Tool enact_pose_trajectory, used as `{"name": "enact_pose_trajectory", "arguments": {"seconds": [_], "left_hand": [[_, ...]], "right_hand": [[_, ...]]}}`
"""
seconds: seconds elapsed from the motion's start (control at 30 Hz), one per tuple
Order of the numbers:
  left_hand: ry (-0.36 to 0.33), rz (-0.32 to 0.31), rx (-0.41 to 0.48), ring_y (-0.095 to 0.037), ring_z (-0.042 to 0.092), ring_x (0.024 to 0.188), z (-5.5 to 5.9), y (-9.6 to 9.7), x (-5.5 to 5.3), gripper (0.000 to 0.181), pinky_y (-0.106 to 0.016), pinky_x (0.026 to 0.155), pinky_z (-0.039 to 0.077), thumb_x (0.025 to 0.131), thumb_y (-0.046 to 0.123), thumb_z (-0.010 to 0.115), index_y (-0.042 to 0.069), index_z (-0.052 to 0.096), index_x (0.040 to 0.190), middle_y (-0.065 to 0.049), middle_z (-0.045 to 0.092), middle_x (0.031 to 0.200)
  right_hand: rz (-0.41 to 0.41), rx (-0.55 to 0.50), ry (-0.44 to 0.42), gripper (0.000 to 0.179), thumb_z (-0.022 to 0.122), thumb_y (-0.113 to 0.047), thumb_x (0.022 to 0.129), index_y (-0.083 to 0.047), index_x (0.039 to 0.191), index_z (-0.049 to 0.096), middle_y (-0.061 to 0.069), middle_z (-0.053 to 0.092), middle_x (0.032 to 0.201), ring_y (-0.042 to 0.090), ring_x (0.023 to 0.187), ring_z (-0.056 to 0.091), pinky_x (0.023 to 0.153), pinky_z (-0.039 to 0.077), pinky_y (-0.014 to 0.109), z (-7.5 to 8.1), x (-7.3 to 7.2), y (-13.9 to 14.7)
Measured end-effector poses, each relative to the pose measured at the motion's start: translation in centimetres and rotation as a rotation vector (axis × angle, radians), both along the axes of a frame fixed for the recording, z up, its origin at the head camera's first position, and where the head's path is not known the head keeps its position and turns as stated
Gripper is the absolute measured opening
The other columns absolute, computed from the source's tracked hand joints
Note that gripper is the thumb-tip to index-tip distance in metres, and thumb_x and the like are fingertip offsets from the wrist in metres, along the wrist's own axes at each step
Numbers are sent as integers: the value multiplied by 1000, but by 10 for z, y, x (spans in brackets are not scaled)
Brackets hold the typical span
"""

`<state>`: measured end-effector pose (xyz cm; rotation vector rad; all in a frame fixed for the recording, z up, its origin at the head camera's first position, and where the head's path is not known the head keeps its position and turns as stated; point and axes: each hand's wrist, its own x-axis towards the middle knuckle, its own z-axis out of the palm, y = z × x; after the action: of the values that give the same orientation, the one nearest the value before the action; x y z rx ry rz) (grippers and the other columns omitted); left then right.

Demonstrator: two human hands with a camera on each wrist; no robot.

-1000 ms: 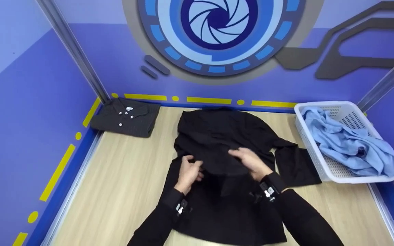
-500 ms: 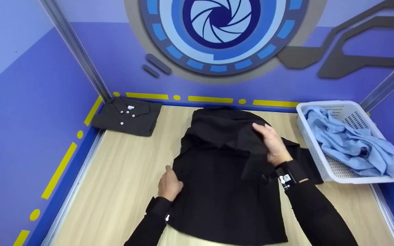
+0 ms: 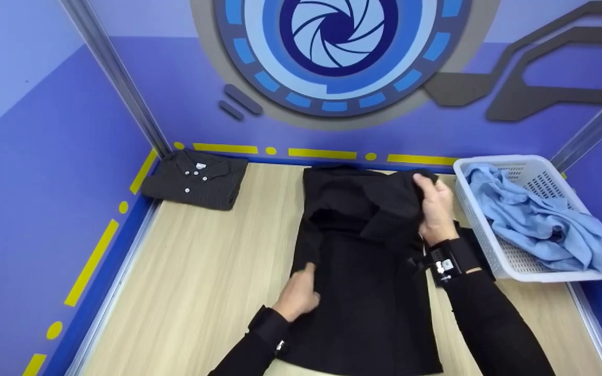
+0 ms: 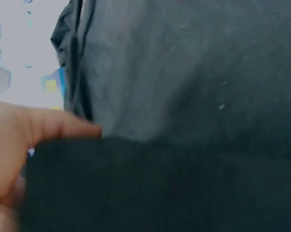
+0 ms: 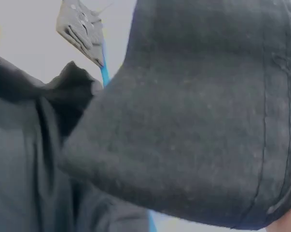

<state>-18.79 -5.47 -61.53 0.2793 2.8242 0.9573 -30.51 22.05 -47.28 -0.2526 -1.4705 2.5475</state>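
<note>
A black long-sleeved shirt (image 3: pixel 369 308) lies spread on the pale wooden table (image 3: pixel 201 261), its hem toward me. My left hand (image 3: pixel 298 296) pinches the shirt's left side edge, thumb on top, and that edge is turned inward over the body. In the left wrist view the thumb (image 4: pixel 73 124) lies along the fold. My right hand (image 3: pixel 437 209) grips the end of one sleeve near the upper right of the shirt, and the sleeve stretches across the top. Close up in the right wrist view, the sleeve (image 5: pixel 184 121) shows stitched lines along its cuff. The other sleeve is partly hidden behind my right wrist.
A folded dark grey buttoned shirt (image 3: pixel 196 183) sits in the back left corner. On the right stands a white plastic basket (image 3: pixel 481 230) holding a crumpled light blue garment (image 3: pixel 541 219). Blue walls (image 3: pixel 165 94) enclose the table at the back and sides.
My right hand has drawn the sleeve rightward and away across the shirt's top. My left hand let go near the middle, went to the left edge and has brought it inward.
</note>
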Motion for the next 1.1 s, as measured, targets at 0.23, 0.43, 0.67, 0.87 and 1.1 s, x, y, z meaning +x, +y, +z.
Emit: {"name": "enact_pose_trajectory", "arguments": {"seconds": [0.23,0.43,0.67,0.87,1.1], "left_hand": [[247,-101,-210,-38,59,118,-32,-6,-1,39,-47,97,51,90,12,76,-2,66,125,-23,58,130],[209,-203,-368,-41,36,147,-49,-12,-7,59,-59,113,36,98,30,70,9,52,150,-16,38,162],[190,-207,-400,-33,49,126,-39,-8,-20,59,-48,97,42,89,41,80,14,64,139,-11,52,145],[158,-82,78,-22,58,90,-35,1,-27,20,-34,80,49,99,20,68,4,73,110,-8,62,100],[-432,157,942,-33,71,78,-11,20,-35,51,-47,67,62,112,40,40,-5,55,129,-25,65,111]], "right_hand": [[-121,107,48,16,72,-12,96,-9,80,71,-2,68,72,10,62,64,63,55,22,10,-4,13],[8,581,-50,16,72,-16,95,-9,82,68,-7,65,71,7,64,62,62,53,22,-5,-4,14],[473,1275,-23,29,73,-19,91,-7,78,50,1,44,74,21,71,49,68,46,40,-39,1,3],[652,1512,53,47,73,-5,82,14,122,60,34,66,119,48,112,64,99,48,63,-66,17,-28],[940,1453,15,67,74,-8,82,9,142,51,30,62,131,40,107,67,94,54,54,-87,44,-72]]}}
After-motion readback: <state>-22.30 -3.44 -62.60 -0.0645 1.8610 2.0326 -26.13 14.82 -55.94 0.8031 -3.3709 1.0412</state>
